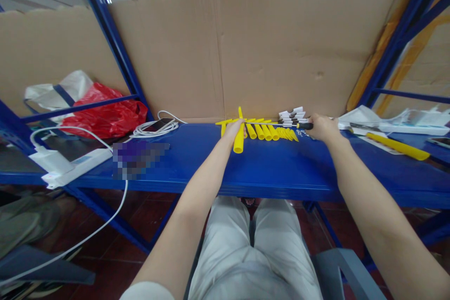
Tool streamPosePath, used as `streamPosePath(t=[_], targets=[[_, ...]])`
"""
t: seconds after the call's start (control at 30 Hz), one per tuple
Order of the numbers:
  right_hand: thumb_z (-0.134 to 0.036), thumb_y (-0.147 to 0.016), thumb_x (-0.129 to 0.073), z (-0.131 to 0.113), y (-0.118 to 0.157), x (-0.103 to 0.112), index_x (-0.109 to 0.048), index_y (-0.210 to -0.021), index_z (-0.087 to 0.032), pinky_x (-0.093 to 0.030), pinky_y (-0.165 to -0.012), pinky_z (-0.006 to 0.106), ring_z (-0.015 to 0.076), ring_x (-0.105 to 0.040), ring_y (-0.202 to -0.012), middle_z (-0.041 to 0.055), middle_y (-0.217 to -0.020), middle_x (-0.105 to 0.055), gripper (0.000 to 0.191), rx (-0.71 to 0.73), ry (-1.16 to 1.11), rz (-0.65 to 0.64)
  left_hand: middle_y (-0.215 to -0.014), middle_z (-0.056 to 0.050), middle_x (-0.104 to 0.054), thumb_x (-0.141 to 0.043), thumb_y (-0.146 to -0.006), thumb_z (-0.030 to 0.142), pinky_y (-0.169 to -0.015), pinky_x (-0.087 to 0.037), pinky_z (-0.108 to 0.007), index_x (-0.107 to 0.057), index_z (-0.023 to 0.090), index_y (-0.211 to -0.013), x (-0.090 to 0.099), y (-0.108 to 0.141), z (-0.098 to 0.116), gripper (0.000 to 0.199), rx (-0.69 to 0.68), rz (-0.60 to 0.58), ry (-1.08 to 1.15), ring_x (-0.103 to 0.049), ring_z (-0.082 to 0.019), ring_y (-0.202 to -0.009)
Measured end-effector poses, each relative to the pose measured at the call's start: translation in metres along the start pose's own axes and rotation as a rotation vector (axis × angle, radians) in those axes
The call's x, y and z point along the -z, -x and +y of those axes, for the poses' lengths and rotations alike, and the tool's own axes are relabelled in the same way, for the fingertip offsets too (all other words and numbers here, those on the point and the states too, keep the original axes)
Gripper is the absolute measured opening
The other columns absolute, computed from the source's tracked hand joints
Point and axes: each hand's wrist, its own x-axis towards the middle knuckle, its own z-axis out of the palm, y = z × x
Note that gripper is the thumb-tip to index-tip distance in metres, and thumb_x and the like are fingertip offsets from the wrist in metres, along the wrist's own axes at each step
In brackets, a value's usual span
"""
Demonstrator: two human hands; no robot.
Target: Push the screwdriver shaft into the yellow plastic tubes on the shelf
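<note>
My left hand (234,130) is closed around a yellow tube-shaped part (238,143) that has a crosspiece at its top. My right hand (321,127) grips the dark handle of a screwdriver (305,126), whose thin shaft points left toward the yellow part. Whether its tip touches the part is too small to tell. Between the hands, several yellow tubes (267,132) lie in a row on the blue shelf (197,159), with smaller yellow pieces (286,134) to their right. Behind these are white and black pieces (293,116).
A cardboard panel (281,47) stands behind the shelf. At left lie a red bag (108,110), a coiled white cable (154,129) and a power strip (80,166). Another yellow tool (399,146) lies at right, near white packaging (397,124).
</note>
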Motion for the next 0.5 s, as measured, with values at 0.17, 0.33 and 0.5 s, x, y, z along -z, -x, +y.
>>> streamPosePath(t=[0.17, 0.33, 0.5], targets=[[-0.033, -0.075, -0.06, -0.0014, -0.0006, 0.0002, -0.06, -0.111, -0.02, -0.045, -0.083, 0.046, 0.0326, -0.065, -0.092, 0.0141, -0.097, -0.071, 0.038, -0.017, -0.008, -0.077, -0.042, 0.005, -0.047, -0.056, -0.089, 0.017, -0.036, -0.033, -0.018, -0.059, 0.017, -0.077, 0.0006, -0.0009, -0.0007, 0.012, -0.005, -0.012, -0.006, -0.043, -0.009, -0.032], [-0.034, -0.074, -0.059, 0.0026, -0.002, -0.0008, -0.068, -0.106, -0.021, -0.047, -0.081, 0.044, 0.0342, -0.064, -0.099, 0.0141, -0.102, -0.071, 0.036, 0.059, -0.036, -0.081, -0.041, 0.005, -0.047, -0.054, -0.091, 0.016, -0.034, -0.031, -0.017, -0.059, 0.017, -0.082, 0.0004, 0.0018, 0.0013, 0.01, 0.001, -0.01, -0.004, -0.042, -0.009, -0.032], [-0.035, -0.074, -0.06, 0.0041, -0.0007, -0.0012, -0.069, -0.096, -0.021, -0.048, -0.08, 0.044, 0.0358, -0.061, -0.106, 0.0152, -0.108, -0.07, 0.027, 0.107, -0.021, 0.003, -0.042, 0.005, -0.047, -0.055, -0.09, 0.017, -0.036, -0.033, -0.018, -0.059, 0.017, -0.08, 0.001, 0.0007, 0.0005, 0.011, -0.003, -0.021, -0.003, -0.043, -0.009, -0.033]])
